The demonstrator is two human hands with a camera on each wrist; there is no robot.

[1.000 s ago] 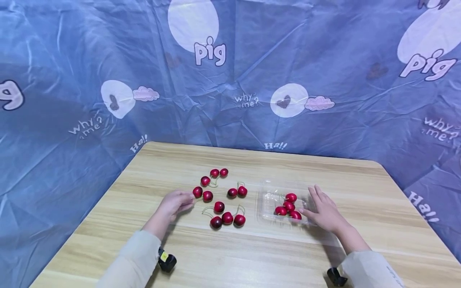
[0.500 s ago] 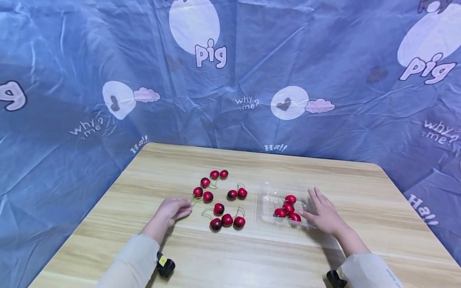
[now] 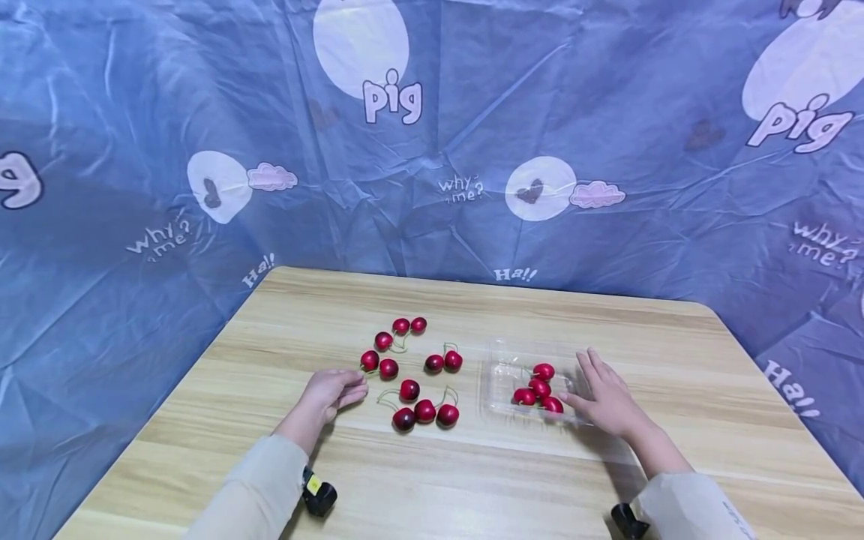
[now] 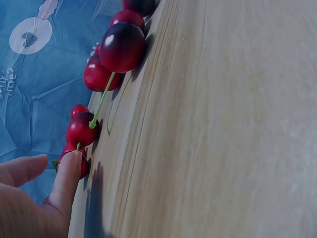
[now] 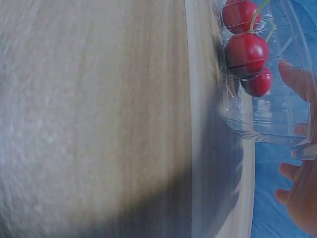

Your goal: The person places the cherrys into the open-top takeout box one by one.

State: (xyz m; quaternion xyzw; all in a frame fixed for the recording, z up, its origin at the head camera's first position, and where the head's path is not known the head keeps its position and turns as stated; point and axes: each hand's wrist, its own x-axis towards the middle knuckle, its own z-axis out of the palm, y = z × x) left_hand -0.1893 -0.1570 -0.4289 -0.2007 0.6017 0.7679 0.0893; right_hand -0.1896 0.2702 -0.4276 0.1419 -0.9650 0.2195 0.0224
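At the lower left of the head view, the person's left hand (image 3: 331, 391) reaches in with its fingers extended, just beside two glossy dark-red round cherries (image 3: 388, 369) with thin green stems. In the left wrist view, its thumb and index finger stand apart at the lower left, the index fingertip overlapping a cherry; whether it touches fruit or stem, I cannot tell.

Nine more red cherries (image 3: 424, 411) with green stems lie loosely grouped around the centre of the head view, on a pale wood-grain table (image 3: 432, 487).

Right of centre is a clear plastic rectangular box (image 3: 502, 375), holding four bright-red cherries (image 3: 539, 388) clustered toward its lower right. The right hand (image 3: 613, 403) is spread at the box's right end, thumb apart from the fingers.

A wrinkled blue printed cloth (image 3: 378, 225) fills the upper part of the head view. Pale sleeves (image 3: 253, 484) cover both forearms.
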